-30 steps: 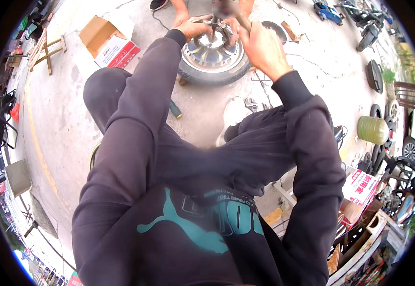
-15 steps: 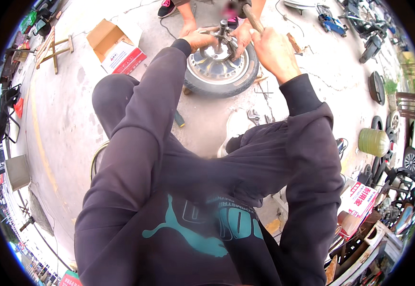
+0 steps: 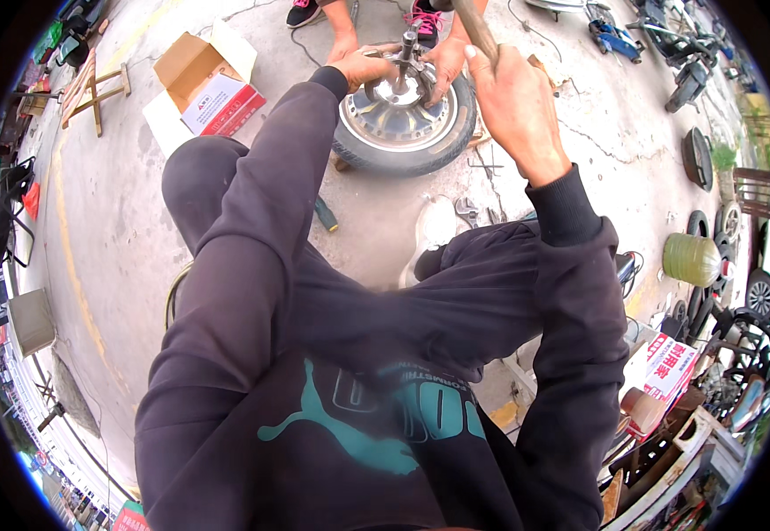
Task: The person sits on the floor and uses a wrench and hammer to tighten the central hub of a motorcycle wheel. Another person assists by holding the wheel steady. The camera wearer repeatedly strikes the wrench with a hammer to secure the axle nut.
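A scooter wheel [image 3: 394,159] with a black tyre and a silver hub lies flat on the ground beyond my knees. A metal puller with an upright bolt [image 3: 409,49] stands on its hub. My left hand [image 3: 363,68] is closed around the puller's left side. Raised to the right of the wheel, my right hand [image 3: 519,102] grips the wooden handle of a hammer [image 3: 476,28]; its head is mostly cut off at the top edge. Another person's hands, the left-hand one [image 3: 342,44] and the right-hand one [image 3: 446,64], reach in from beyond, touching the puller and hub.
An open cardboard box [image 3: 217,102] sits left of the wheel. A dark-handled tool [image 3: 326,214] and an adjustable wrench [image 3: 466,210] lie between my feet and the wheel. Parked two-wheelers [image 3: 688,80] and a yellowish plastic drum [image 3: 691,259] are at the right.
My right hand and the hammer have risen, and the hammer head has moved up toward the picture's top edge. My left hand stays on the puller. The view has shifted slightly.
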Demonstrator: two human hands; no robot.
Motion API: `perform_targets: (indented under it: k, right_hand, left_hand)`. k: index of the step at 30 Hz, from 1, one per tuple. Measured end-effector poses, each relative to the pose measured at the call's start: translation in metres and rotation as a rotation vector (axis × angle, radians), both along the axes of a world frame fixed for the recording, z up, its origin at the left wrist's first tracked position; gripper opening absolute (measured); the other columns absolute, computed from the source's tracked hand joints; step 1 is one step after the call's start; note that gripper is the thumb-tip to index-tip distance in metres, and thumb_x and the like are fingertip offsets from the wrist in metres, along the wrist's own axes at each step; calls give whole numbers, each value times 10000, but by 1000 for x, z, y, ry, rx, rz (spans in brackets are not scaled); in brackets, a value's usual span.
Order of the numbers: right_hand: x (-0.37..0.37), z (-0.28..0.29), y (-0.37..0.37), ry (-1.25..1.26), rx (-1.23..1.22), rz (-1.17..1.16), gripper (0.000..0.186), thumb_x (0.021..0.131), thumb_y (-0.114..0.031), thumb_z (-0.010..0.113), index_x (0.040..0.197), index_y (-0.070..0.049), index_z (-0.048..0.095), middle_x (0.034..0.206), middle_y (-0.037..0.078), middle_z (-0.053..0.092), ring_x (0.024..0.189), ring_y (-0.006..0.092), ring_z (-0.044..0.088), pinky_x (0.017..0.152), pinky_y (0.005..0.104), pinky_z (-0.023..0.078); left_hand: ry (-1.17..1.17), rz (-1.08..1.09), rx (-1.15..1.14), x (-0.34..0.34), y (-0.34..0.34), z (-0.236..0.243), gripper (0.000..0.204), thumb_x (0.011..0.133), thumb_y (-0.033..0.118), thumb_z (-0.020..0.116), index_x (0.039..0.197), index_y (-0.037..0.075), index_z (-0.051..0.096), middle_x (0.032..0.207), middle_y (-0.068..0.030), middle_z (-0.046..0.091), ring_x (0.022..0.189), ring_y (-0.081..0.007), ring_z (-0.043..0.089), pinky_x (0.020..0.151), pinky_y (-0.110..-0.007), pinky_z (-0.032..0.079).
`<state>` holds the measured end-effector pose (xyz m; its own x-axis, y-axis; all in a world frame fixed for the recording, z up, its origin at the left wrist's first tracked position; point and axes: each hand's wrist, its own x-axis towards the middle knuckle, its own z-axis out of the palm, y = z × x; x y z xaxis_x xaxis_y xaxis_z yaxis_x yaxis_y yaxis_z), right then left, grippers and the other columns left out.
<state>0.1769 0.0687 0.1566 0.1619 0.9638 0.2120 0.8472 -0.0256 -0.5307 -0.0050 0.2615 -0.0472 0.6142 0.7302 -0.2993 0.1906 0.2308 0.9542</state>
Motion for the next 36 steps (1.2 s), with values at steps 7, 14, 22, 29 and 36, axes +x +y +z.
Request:
perform_targets:
  k: [7, 14, 22, 29, 36]
  right_hand:
    - [5, -18, -6, -113, 20, 48, 371, 1002, -324, 545, 1088, 25, 635, 729, 217, 698, 794, 440, 697, 762, 519, 540]
    - [-9, 49, -11, 127, 420, 66, 339, 996, -300, 580, 891, 13, 659, 683, 195, 685, 693, 442, 680, 675, 496, 543]
    - [15, 14, -5, -19, -6, -51, 522, 1006, -453, 559, 988, 63, 634, 833, 304, 667, 870, 481, 671, 776, 519, 507]
    - [18, 57, -30, 205, 323, -49, 408, 1007, -360, 570, 934, 39, 618, 759, 209, 652, 717, 350, 654, 644, 439, 504]
    - [49, -9, -30, 619, -15, -87, 391, 1032, -413, 568, 924, -38, 589, 698, -5, 527, 520, 58, 486, 449, 239, 401]
  left_hand:
    - [-4, -15, 25, 21, 0, 9, 727, 719, 113, 737, 1423, 68, 561, 917, -42, 654, 748, -106, 581, 607, -261, 471]
    - [-44, -42, -8, 12, -1, 2, 702, 765, 63, 713, 1439, 8, 524, 926, -57, 687, 752, -116, 618, 641, -263, 499]
    - [437, -143, 408, 25, 16, 28, 109, 734, 144, 719, 704, 75, 640, 672, -10, 590, 582, -116, 516, 521, -296, 388]
    - [235, -9, 214, 17, 18, 1, 140, 758, 167, 715, 805, 37, 696, 680, 2, 602, 606, -95, 522, 530, -284, 397]
    - [104, 21, 79, 20, 8, 14, 175, 748, 71, 701, 907, 50, 632, 752, 17, 582, 661, -85, 525, 573, -252, 412]
